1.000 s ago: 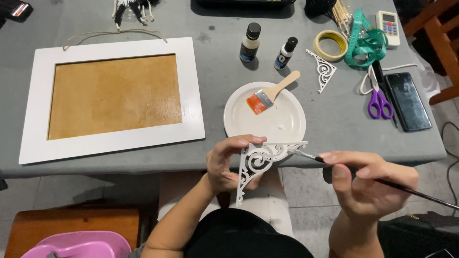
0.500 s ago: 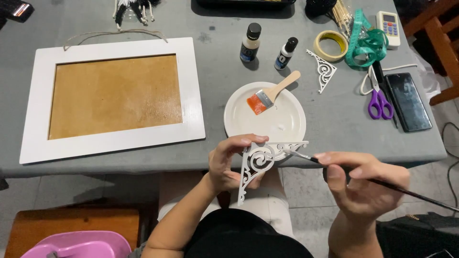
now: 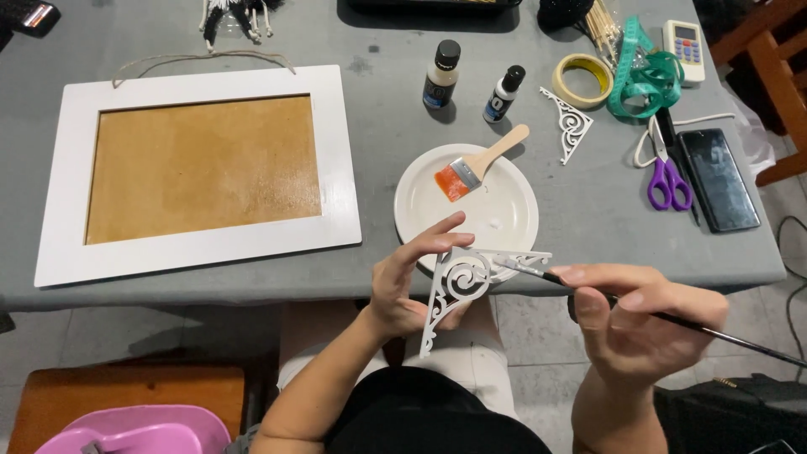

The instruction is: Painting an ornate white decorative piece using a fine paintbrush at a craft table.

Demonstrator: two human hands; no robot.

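Held items: our left hand [image 3: 412,282] grips a white scrollwork corner bracket [image 3: 461,286] by its left edge, fingers closed around it, just off the near edge of the grey table [image 3: 387,160]. Our right hand [image 3: 635,315] pinches a thin black-handled paintbrush [image 3: 588,292] between thumb and fingers; its tip touches the bracket's upper arm.

On the table, just beyond the bracket: a white plate [image 3: 504,219] bearing a flat wooden-handled brush [image 3: 479,164] with orange bristles.

Far of the plate: two small paint bottles [image 3: 441,76] with black caps, side by side.

Right of these: a second white scrollwork bracket [image 3: 570,124], a roll of masking tape [image 3: 586,80], a green measuring tape [image 3: 646,76], purple-handled scissors [image 3: 668,172] and a black phone [image 3: 717,178].

Left: a white picture frame [image 3: 332,168] with brown backing, lying flat.
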